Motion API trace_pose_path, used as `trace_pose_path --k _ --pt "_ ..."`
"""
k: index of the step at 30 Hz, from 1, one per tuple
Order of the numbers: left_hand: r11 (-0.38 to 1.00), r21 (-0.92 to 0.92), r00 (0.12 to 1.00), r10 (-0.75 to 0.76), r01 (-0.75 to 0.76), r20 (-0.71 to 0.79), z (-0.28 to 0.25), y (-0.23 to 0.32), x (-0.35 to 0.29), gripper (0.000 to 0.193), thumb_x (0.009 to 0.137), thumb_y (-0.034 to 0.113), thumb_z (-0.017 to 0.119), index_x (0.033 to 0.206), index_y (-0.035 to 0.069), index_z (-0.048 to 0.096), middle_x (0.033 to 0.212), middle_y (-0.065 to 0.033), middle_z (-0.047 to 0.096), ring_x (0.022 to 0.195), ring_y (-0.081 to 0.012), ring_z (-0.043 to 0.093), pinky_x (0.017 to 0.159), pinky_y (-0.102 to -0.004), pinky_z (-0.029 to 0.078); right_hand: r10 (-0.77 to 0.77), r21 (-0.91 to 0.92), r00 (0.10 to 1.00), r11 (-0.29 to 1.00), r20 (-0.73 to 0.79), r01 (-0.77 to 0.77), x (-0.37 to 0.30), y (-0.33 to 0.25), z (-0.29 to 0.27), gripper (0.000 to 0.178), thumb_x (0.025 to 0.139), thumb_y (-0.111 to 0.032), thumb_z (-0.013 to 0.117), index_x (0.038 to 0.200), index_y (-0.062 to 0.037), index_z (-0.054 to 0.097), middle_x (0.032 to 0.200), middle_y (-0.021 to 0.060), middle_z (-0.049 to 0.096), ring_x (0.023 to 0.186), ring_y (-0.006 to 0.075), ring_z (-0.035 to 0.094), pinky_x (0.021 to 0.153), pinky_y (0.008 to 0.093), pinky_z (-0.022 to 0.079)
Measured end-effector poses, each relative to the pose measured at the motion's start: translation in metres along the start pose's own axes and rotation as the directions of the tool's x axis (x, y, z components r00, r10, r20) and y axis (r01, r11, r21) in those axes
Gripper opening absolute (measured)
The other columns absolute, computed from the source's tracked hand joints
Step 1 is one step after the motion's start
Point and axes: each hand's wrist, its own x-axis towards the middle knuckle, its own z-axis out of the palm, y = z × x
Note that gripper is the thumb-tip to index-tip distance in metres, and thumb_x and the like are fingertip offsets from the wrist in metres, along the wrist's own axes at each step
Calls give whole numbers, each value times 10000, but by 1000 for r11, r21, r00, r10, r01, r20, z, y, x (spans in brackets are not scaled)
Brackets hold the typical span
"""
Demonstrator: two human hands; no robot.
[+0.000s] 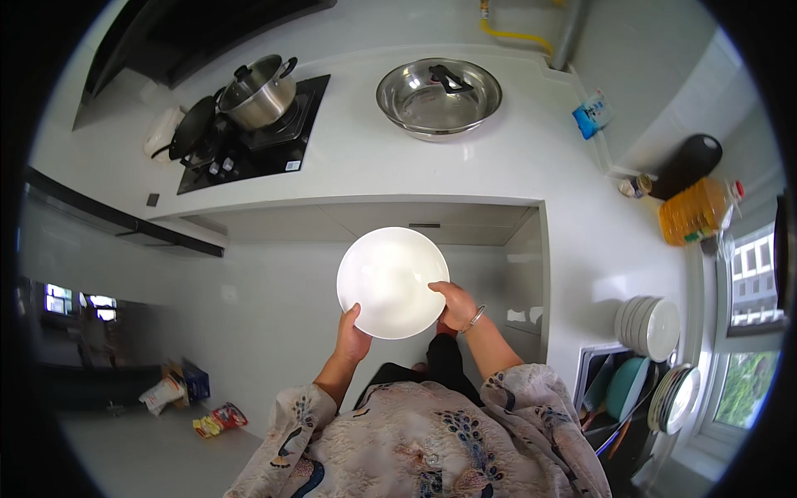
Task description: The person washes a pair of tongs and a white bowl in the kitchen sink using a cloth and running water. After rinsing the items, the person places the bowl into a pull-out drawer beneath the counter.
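In front of my body, over the floor, I hold a round white plate (392, 282) with a smooth, glossy inner face turned up. Its rim lies between the thumb and fingers of my left hand (353, 336) at the lower left. My right hand (455, 305), with a bracelet at the wrist, grips the rim at the lower right. Both thumbs rest on top, and the other fingers are mostly hidden underneath. Nothing lies on the plate.
Ahead, the white counter (357, 166) carries a steel pan (438, 104) and a black stove (249, 153) with a lidded pot (259, 95). To the right are an oil jug (696, 214), stacked white bowls (647, 326), stacked plates (677, 400) and a sink (591, 358) holding utensils.
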Motion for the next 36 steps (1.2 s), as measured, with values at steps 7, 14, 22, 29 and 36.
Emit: trace_pose_path --k 7,14,22,29,36 --pt "975 -224 987 -35 -1 -158 5 2 38 673 758 350 530 1337 56 354 1290 -113 466 1192 -291 443 994 -434 359 -41 87 994 996 100 32 69 -45 -15 743 869 -645 364 1359 -87 364 1359 78 427 1290 224 332 1029 423 284" --pt "960 -280 951 -60 -29 -303 -31 7 54 629 779 369 496 1316 60 384 1269 -115 486 1170 -298 469 971 -453 383 -95 359 937 907 -336 221 213 -56 -65 431 945 -409 348 1196 -89 494 1253 66 490 1200 237 411 1019 443 330" --pt "959 -262 923 1 -111 -385 -77 22 53 632 755 363 524 1300 67 401 1240 -103 505 1156 -285 481 961 -443 400 -139 574 935 756 -328 314 283 -49 -54 306 902 -331 405 1034 -104 562 1092 42 562 1061 218 495 953 435 381" --pt "957 -245 890 29 -157 -455 -122 42 51 633 733 375 557 1282 92 420 1219 -79 510 1125 -274 498 953 -440 409 -224 596 893 678 -391 430 280 -57 -13 296 882 -361 447 1007 -116 558 1025 43 578 1011 204 513 932 399 388" --pt "948 -247 875 60 -200 -480 -141 57 53 629 739 351 556 1287 79 411 1223 -85 502 1138 -272 486 950 -440 408 -435 611 848 594 -304 524 305 -36 -39 287 889 -338 447 862 -91 591 810 30 597 774 204 552 862 383 460"
